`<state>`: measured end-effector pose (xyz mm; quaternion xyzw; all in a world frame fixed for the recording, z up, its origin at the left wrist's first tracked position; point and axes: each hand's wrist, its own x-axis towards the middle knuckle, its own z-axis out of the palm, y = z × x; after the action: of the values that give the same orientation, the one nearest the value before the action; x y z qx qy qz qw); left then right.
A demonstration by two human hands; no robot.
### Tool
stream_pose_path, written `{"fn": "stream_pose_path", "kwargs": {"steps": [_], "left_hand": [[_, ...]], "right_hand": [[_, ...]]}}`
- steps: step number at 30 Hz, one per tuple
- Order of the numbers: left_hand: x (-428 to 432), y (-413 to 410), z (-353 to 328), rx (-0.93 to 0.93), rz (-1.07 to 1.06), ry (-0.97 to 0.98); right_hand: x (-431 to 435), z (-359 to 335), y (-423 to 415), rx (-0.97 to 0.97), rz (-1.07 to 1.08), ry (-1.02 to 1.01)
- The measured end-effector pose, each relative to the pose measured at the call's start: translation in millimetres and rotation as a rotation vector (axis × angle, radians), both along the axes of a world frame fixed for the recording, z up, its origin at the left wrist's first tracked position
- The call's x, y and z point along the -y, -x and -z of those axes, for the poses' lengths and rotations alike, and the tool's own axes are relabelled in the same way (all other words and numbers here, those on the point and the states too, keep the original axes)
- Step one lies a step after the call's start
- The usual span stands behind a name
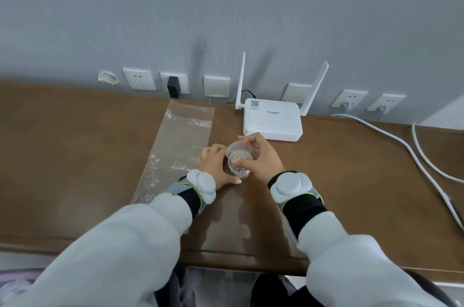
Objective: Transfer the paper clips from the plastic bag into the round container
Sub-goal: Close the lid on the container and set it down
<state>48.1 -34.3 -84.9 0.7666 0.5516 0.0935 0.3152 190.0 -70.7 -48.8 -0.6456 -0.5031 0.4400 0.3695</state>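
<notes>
- Head view: long brown wooden table [326,193] set against a grey wall.
- Small round clear plastic container [238,173], standing upright near the middle of the table, holding a heap of silver metal paper clips [239,157].
- Left hand [213,163]: fingers curled round the container's left side, thumb along its base, grasping it.
- Right hand [263,161]: thumb and fingers pinching a clear round plastic lid [234,147], held tilted over the container's mouth.
- Clear flat plastic bag [180,141], lying on the table just left of the container, its near end under the left wrist; whether any clips are left inside cannot be told.
- White router with two upright antennas [272,119], behind the container by the wall.
- White wall sockets [139,78]; one holds a black plug adapter [173,87].
- White cables [414,153], trailing across the table's right end.
</notes>
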Motion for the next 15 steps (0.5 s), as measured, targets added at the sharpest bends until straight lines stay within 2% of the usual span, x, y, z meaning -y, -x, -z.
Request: {"fn": "stream_pose_path", "kwargs": {"steps": [5,11,15], "left_hand": [[-0.1,0.1,-0.4,0.016,-0.002,-0.011],[0.5,-0.7,-0.6,0.023,-0.014,-0.009],[0.4,-1.0,0.4,0.025,-0.021,-0.003]], "right_hand": [[0.8,3.9,-11.9,0.227,-0.099,0.064],[-1.0,-0.1,-13.8,0.344,-0.221,0.085],[-3.1,-0.4,-13.2,0.507,-0.329,0.058]]}}
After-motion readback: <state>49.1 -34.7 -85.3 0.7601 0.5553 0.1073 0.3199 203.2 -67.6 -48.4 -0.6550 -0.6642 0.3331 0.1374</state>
